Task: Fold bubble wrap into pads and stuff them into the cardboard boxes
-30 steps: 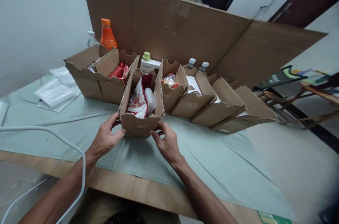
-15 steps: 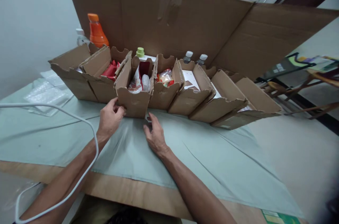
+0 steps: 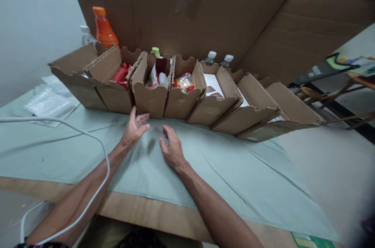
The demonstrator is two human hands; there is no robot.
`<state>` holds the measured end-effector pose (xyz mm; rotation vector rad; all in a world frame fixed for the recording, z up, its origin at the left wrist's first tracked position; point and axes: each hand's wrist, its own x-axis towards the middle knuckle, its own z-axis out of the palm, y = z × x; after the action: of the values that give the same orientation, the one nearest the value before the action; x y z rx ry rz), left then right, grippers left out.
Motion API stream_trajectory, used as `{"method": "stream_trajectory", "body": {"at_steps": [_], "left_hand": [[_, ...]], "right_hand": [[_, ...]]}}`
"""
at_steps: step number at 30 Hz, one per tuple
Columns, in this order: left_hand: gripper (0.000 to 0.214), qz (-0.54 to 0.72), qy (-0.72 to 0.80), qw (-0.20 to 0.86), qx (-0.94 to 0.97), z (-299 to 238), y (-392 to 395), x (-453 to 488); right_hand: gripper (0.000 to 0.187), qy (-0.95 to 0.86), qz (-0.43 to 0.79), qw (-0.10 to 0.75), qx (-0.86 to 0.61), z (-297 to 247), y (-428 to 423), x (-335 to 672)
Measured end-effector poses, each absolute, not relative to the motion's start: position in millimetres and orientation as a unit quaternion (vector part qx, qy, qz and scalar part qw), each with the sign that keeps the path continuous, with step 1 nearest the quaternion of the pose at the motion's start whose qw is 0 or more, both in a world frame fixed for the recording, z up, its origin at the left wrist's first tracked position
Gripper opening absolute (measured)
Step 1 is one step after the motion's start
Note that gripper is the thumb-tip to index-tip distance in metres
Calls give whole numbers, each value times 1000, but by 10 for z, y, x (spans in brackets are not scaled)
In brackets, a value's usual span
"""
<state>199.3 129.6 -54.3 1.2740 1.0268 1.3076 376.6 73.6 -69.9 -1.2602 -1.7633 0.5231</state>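
Note:
Several open cardboard boxes stand side by side in a row across the table. My left hand (image 3: 134, 127) is open, its fingers spread against or just before the lower front of the third cardboard box (image 3: 150, 101) from the left. Inside that box are a printed packet (image 3: 152, 77) and a clear bag-like item (image 3: 162, 79). To the right, my right hand (image 3: 172, 145) hovers a little in front of the row, fingers slightly curled and apart, holding nothing. The neighbouring cardboard box (image 3: 179, 106) holds a red and clear snack packet (image 3: 185, 82).
A tall cardboard panel (image 3: 228, 13) stands behind the boxes. An orange bottle (image 3: 104, 31) and white-capped bottles (image 3: 211, 58) show behind the row. Bubble wrap (image 3: 49, 101) lies at the left on the green cloth (image 3: 222, 173). A white cable (image 3: 99, 142) loops across my left forearm.
The third box has moved back, level with its neighbours. My left hand has shifted right and its fingers have spread. The right hand stays nearly in place.

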Motion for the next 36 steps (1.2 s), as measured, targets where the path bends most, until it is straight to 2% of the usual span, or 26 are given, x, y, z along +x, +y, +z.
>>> {"method": "stream_trajectory", "body": {"at_steps": [3,6,9,13,17,19,24,30,36], "left_hand": [[120,502,449,493,551,-446,1187,1936],[87,430,497,441,611,-350,925,1741],[52,397,540,324,667,-371,592,1374],[35,444,594,177,648,-590,270,890],[31,478,600,124,630,-755,183,754],[29,487,590,122,632,-764,188,778],[34,526,608,168,571,-650,161,802],[58,667,606,254,352,-590,165,714],[74,691,572,250,364,-597,112,731]], "right_hand": [[49,-709,207,444,-508,-705,750,3775],[42,-714,198,446,-502,-697,742,3797],[34,-729,183,446,-485,-591,709,3778],[39,-753,202,426,-459,-146,775,3527],[58,-780,190,397,-445,466,1180,3009],[60,-786,170,377,-459,679,1455,2745],[23,-770,147,367,-501,791,1755,2357],[16,-797,184,401,-412,699,770,2549],[12,-735,239,438,-459,772,-206,3450]]}}
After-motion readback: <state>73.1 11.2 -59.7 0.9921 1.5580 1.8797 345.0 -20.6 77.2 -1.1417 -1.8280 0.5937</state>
